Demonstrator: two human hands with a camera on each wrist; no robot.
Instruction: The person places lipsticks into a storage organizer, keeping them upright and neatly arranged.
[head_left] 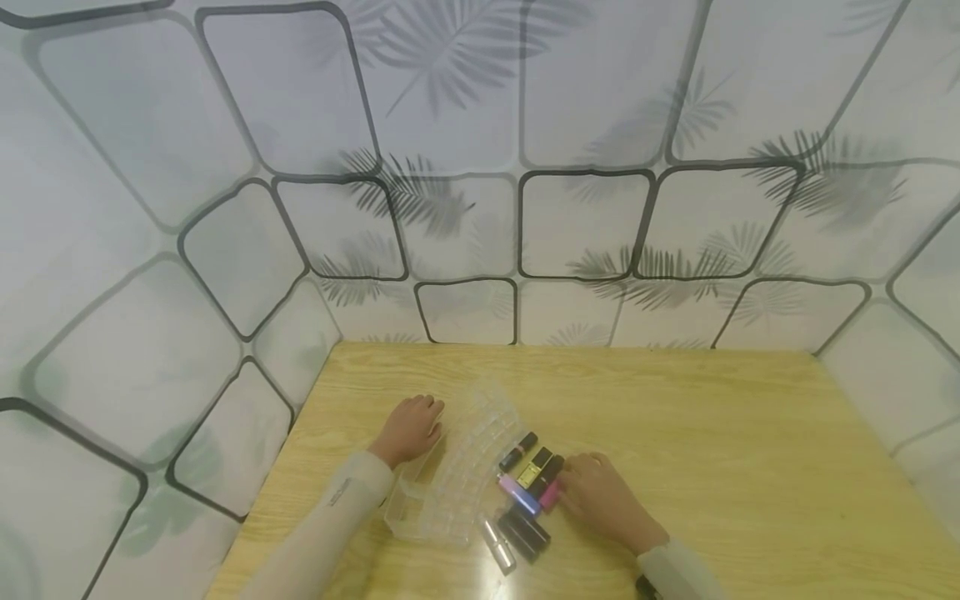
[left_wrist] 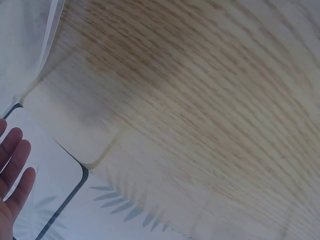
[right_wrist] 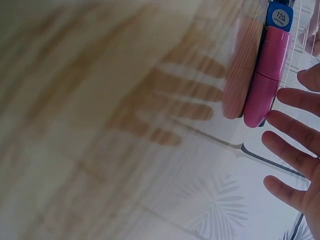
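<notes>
A clear plastic organizer (head_left: 491, 417) with many small compartments stands left of centre on the table. My left hand (head_left: 411, 429) is at its left side, fingers loosely extended. To its right lies a cluster of cosmetics: a black tube with a pink band (head_left: 517, 452), a gold-and-black lipstick (head_left: 534, 468), a purple-blue tube (head_left: 519, 494), black tubes (head_left: 523, 532) and a silver tube (head_left: 497, 543). My right hand (head_left: 600, 496) is at the cluster's right edge. In the right wrist view its spread fingers are right beside a glossy pink tube (right_wrist: 267, 75), not curled round it.
The wood-grain table (head_left: 712, 417) reaches to a wall (head_left: 585, 225) covered in leaf-and-frame patterned sheeting. A small dark object (head_left: 647, 586) shows partly under the right sleeve at the front. The table surface is glossy and reflects the right hand.
</notes>
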